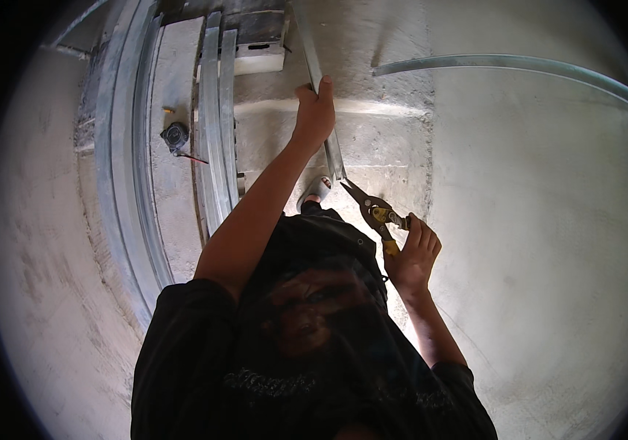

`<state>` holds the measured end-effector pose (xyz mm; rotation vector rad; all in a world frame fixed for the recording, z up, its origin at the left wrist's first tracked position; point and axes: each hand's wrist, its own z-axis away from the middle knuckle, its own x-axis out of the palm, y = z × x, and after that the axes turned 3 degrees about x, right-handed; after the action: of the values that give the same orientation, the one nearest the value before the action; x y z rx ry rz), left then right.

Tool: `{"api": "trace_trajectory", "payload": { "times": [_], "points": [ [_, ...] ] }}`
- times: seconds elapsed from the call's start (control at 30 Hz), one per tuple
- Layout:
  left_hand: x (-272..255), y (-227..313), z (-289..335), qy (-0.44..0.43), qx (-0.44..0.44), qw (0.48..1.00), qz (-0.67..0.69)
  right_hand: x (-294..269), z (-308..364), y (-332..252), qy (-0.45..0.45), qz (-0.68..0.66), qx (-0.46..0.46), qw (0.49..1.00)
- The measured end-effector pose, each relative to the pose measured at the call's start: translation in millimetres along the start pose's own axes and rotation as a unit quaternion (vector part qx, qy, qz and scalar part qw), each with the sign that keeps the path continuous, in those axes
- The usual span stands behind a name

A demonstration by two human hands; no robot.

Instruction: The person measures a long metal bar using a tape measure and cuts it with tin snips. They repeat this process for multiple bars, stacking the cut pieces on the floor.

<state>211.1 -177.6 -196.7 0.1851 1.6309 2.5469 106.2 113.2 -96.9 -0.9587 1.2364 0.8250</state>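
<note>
My left hand [315,116] is wrapped round a long, narrow metal channel [333,155] that runs from the top of the view down toward my foot. In my right hand [414,255] is a pair of tin snips [377,213] with dark jaws and yellow-and-black handles. The jaws of the snips are parted and point up and left at the channel's lower end. Tips and channel end lie very close together; whether they touch I cannot tell.
Several long metal profiles [125,147] lie lengthwise at the left, with more profiles [215,132] beside a pale ledge. A tape measure [175,137] rests on that ledge. Another metal strip [508,63] leans across the far right. My sandalled foot [315,192] stands below the channel.
</note>
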Motion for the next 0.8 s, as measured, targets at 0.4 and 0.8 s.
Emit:
{"api": "trace_trajectory", "payload": {
  "times": [0.4, 0.8],
  "points": [
    [20.8, 18.5, 6.7, 0.042, 0.061, 0.996, -0.045, 8.1, 36.6, -34.5, 0.061, -0.018, 0.112, 0.992],
    [13.6, -16.1, -8.2, 0.052, 0.127, 0.986, -0.097, 22.1, 43.9, -62.6, 0.049, -0.005, 0.167, 0.985]
  ]
}}
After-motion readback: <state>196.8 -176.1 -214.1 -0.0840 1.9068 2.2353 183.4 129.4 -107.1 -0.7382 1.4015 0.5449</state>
